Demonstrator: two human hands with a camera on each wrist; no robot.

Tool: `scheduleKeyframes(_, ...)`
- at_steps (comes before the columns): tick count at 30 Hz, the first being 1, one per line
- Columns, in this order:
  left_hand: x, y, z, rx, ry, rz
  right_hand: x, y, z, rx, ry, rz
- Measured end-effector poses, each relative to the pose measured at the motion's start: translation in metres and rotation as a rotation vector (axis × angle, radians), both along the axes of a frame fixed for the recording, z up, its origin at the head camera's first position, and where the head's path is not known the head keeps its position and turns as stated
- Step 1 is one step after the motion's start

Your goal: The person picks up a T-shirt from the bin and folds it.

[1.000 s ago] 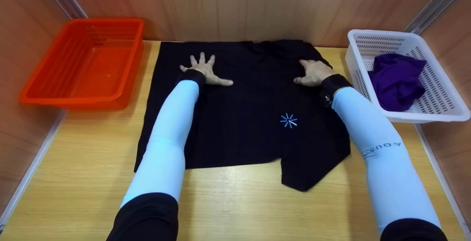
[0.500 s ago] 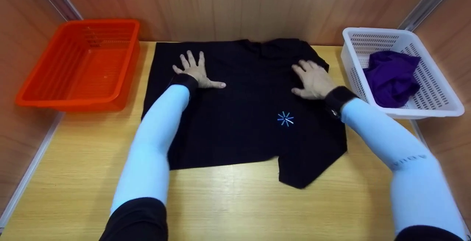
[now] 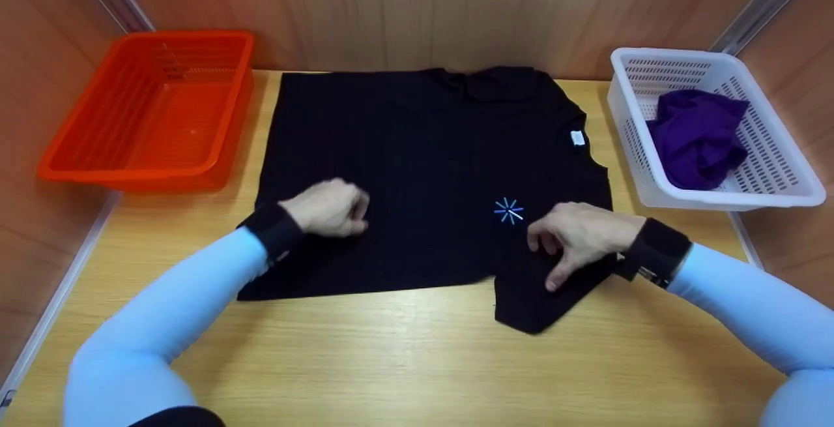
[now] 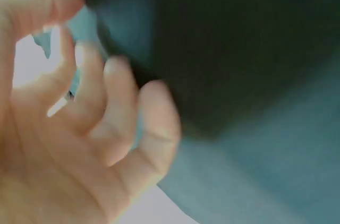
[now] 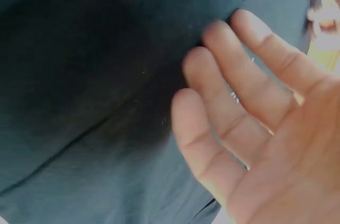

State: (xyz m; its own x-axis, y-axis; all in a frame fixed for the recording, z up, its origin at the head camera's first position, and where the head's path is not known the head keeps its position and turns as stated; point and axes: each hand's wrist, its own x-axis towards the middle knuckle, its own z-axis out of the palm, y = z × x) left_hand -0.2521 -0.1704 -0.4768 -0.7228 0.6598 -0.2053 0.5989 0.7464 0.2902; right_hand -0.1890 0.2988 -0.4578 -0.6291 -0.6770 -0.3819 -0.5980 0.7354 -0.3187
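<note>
A black T-shirt (image 3: 417,147) lies spread sideways on the table, its neck opening to the right. A small white label (image 3: 577,138) shows at the neck, and a blue starburst print (image 3: 508,210) marks the chest. My left hand (image 3: 329,208) is over the lower left part of the shirt. In the left wrist view its fingers (image 4: 158,123) are loosely bent beside the cloth, holding nothing. Near the front sleeve and right of the print is my right hand (image 3: 580,235). Its fingers (image 5: 202,75) are relaxed and slightly bent, with nothing gripped.
An orange plastic basket (image 3: 228,120) stands at the back left. At the back right, a white perforated basket (image 3: 775,186) contains a crumpled purple cloth (image 3: 697,140). Wood panels (image 3: 417,10) enclose the table (image 3: 404,362) at the back and sides.
Both hands have left the far part of the shirt, where they rested with fingers spread, and moved toward the near side. Their fingers are now more bent. The neck label has come into view.
</note>
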Motion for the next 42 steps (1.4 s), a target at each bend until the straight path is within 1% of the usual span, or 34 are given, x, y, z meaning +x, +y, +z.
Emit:
scheduleKeyframes(2,0.017,-0.007,0.003,-0.029,-0.087,-0.02,0.008,0.004,0.0,0.017,-0.008,0.006)
scheduleKeyframes(4,0.035,-0.014,0.007,-0.078,-0.123,-0.02,0.016,0.006,-0.002,0.038,-0.008,0.018)
scheduleKeyframes(7,0.06,-0.025,0.012,-0.171,-0.109,-0.016,0.028,0.006,-0.005,0.063,0.02,0.055)
scheduleKeyframes(9,0.073,-0.033,0.014,-0.218,-0.071,-0.01,0.035,0.006,-0.007,0.066,0.045,0.072)
scheduleKeyframes(11,0.08,-0.04,0.014,-0.248,-0.023,-0.005,0.04,0.007,-0.007,0.046,0.062,0.086)
scheduleKeyframes(14,0.085,-0.051,0.011,-0.254,0.066,0.026,0.044,0.009,-0.005,-0.012,0.065,0.097)
scheduleKeyframes(16,0.087,-0.059,0.005,-0.221,0.138,0.043,0.044,0.011,-0.006,-0.055,0.051,0.1)
scheduleKeyframes(18,0.086,-0.066,0.0,-0.17,0.192,0.06,0.042,0.015,-0.006,-0.118,0.03,0.08)
scheduleKeyframes(19,0.084,-0.07,-0.002,-0.14,0.207,0.069,0.04,0.017,-0.006,-0.156,0.018,0.055)
scheduleKeyframes(20,0.081,-0.073,-0.004,-0.105,0.205,0.085,0.038,0.019,-0.006,-0.204,0.004,0.016)
scheduleKeyframes(22,0.075,-0.082,-0.003,-0.025,0.165,0.146,0.033,0.024,-0.006,-0.308,-0.013,-0.091)
scheduleKeyframes(24,0.067,-0.093,0.0,0.065,0.118,0.233,0.028,0.029,-0.005,-0.406,-0.003,-0.238)
scheduleKeyframes(26,0.06,-0.104,0.004,0.176,0.089,0.338,0.024,0.033,-0.003,-0.492,0.025,-0.401)
scheduleKeyframes(28,0.055,-0.113,0.006,0.291,0.097,0.444,0.02,0.035,0.0,-0.584,0.056,-0.548)
scheduleKeyframes(30,0.05,-0.12,0.005,0.413,0.106,0.543,0.016,0.038,0.0,-0.713,0.039,-0.659)
scheduleKeyframes(31,0.048,-0.122,0.004,0.495,0.085,0.592,0.013,0.039,0.0,-0.793,0.011,-0.704)
scheduleKeyframes(33,0.044,-0.125,0.001,0.67,0.021,0.674,0.009,0.042,0.001,-0.953,-0.095,-0.757)
scheduleKeyframes(35,0.041,-0.128,-0.002,0.827,-0.067,0.718,0.007,0.046,0.001,-1.084,-0.271,-0.763)
scheduleKeyframes(36,0.041,-0.129,-0.003,0.9,-0.123,0.729,0.006,0.048,0.002,-1.116,-0.364,-0.754)
scheduleKeyframes(37,0.041,-0.13,-0.004,0.95,-0.182,0.726,0.006,0.051,0.003,-1.131,-0.471,-0.734)
scheduleKeyframes(38,0.041,-0.131,-0.004,0.975,-0.233,0.713,0.007,0.054,0.004,-1.117,-0.56,-0.703)
scheduleKeyframes(39,0.042,-0.133,-0.004,0.98,-0.282,0.693,0.007,0.057,0.005,-1.087,-0.641,-0.663)
scheduleKeyframes(40,0.043,-0.136,-0.003,0.967,-0.323,0.672,0.007,0.06,0.006,-1.051,-0.713,-0.619)
scheduleKeyframes(42,0.046,-0.14,-0.002,0.916,-0.404,0.62,0.009,0.063,0.008,-0.944,-0.805,-0.529)
